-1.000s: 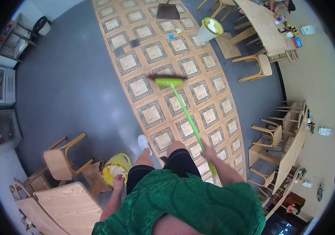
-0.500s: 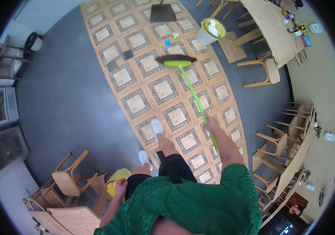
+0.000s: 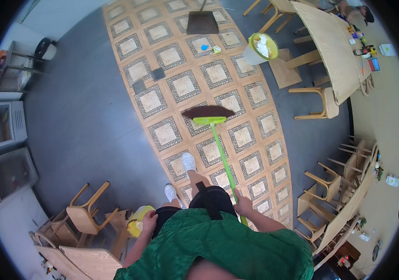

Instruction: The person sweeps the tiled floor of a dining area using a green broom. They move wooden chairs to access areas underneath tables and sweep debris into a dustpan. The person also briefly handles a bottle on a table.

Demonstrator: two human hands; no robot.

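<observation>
My right hand (image 3: 242, 204) is closed round the green handle of a broom (image 3: 221, 151). The broom's dark bristles (image 3: 208, 111) rest on the patterned tile floor ahead of my feet. At my left thigh hangs my left hand (image 3: 150, 221), fingers curled, overlapping the edge of a yellow bin (image 3: 135, 225). I cannot make out whether it grips the rim. Farther ahead lie a small blue scrap (image 3: 204, 47) and a crumpled pale yellow scrap (image 3: 216, 49). Beyond them a dark dustpan (image 3: 202, 23) sits on the floor, its handle pointing away.
A white bin (image 3: 254, 55) with a yellow-green rim and crumpled white paper inside stands ahead right, beside a wooden table (image 3: 318, 44). Wooden chairs (image 3: 323, 103) line the right. Another chair (image 3: 84, 217) stands at the left. Two dark squares (image 3: 157, 74) lie on the tiles.
My right hand has drawn the broom back toward my body, so its head sits nearer my feet and farther from the scraps. My left hand stays by the yellow bin.
</observation>
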